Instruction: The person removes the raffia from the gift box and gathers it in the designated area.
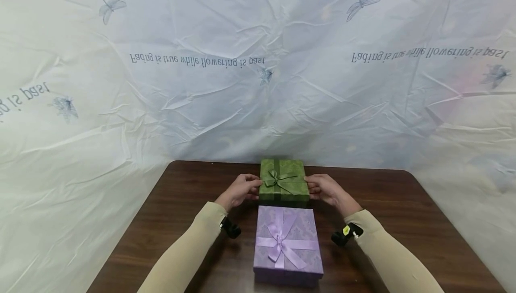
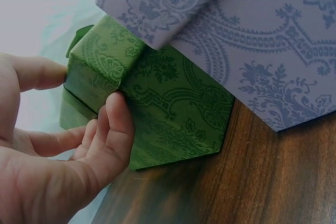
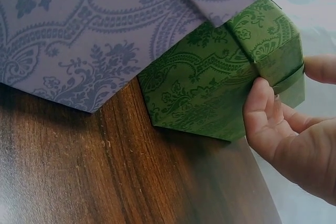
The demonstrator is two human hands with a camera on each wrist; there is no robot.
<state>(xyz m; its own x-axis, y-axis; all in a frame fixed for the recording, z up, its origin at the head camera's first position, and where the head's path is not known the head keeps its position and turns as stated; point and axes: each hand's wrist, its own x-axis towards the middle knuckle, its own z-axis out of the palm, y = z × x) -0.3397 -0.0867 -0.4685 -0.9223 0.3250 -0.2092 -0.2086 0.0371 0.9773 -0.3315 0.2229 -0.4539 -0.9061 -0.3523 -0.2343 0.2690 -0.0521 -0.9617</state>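
A green patterned gift box (image 1: 294,166) with a dark green ribbon bow (image 1: 274,178) sits near the table's back edge. My left hand (image 1: 240,189) holds its lid (image 2: 107,45) from the left side, thumb and fingertips against the lid's rim. From the opposite side, my right hand (image 1: 327,189) grips the same lid, fingertips at its lower edge in the right wrist view. Below the lid, the box's green base (image 3: 194,87) shows in both wrist views. Closer to me stands a purple gift box (image 1: 304,226) with a lilac ribbon bow (image 1: 279,240), touched by neither hand.
Both boxes stand on a dark brown wooden table (image 1: 161,230) with rounded back corners. A crumpled pale sheet (image 1: 225,114) with printed writing and dragonflies hangs behind the table and along both sides. The purple box lies between my forearms.
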